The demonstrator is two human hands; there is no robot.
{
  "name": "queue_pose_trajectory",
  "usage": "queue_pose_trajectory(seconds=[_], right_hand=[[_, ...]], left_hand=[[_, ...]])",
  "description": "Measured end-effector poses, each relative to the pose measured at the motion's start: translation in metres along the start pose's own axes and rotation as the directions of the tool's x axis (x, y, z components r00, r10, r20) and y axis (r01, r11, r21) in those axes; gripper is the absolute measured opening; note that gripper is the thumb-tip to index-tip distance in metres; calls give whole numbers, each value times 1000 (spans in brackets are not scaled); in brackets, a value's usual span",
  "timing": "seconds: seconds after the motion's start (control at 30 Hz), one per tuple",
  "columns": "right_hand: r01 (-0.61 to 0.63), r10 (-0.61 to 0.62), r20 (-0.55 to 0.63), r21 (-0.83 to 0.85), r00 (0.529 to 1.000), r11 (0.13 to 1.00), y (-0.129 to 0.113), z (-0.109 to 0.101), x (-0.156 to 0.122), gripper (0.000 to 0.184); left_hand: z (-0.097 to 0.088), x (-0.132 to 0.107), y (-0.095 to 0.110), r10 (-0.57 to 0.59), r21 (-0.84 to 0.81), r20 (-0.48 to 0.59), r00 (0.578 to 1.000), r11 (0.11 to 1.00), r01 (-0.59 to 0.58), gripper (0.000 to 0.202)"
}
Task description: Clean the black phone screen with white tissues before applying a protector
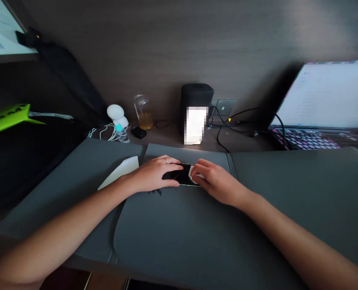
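A smartphone (185,174) with a black glossy screen lies flat and crosswise on the grey desk mat. My left hand (153,173) steadies its left end, fingers along the far side and thumb at the near edge. A ring is on one finger. Bunched fingers of my right hand (218,181) press a small white wipe (194,175) onto the right part of the screen; most of the wipe is hidden under them. Beside my left wrist lies a white sheet of paper (123,171).
Behind the mat (288,189) stand a black speaker (197,92), a glass bottle (144,114) of yellowish liquid, a small clear bottle (121,133), a white round device (116,112) and a black key fob (138,132). A laptop (321,100) sits at right, with black cables (223,133) nearby.
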State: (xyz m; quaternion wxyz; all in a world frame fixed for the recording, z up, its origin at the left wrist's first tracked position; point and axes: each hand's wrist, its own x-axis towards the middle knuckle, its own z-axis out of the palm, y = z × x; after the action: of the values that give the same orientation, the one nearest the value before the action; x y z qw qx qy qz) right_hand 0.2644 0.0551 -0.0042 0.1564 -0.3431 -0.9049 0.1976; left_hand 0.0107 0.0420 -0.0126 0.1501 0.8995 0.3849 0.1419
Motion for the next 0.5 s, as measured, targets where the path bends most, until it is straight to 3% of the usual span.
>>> queue_pose_trajectory(seconds=[0.07,0.17,0.3,0.4,0.5], right_hand=[[28,-28,7,15,1000,999,0,3,2,17],[-27,27,-36,20,999,999,12,-2,0,16],[-102,99,-65,-37,993,994,13,-4,-4,17],[-34,33,-39,-35,999,999,0,3,-2,17],[-13,13,-35,-4,999,1000,1,5,3,18]], left_hand=[[1,0,0,-6,-2,-10,1000,1000,6,50],[1,-1,0,-13,-7,-21,1000,1000,13,60],[0,0,0,1,3,-4,1000,1000,-1,44],[1,0,1,4,0,-12,1000,1000,-4,48],[2,0,0,7,7,-16,1000,1000,-6,46]])
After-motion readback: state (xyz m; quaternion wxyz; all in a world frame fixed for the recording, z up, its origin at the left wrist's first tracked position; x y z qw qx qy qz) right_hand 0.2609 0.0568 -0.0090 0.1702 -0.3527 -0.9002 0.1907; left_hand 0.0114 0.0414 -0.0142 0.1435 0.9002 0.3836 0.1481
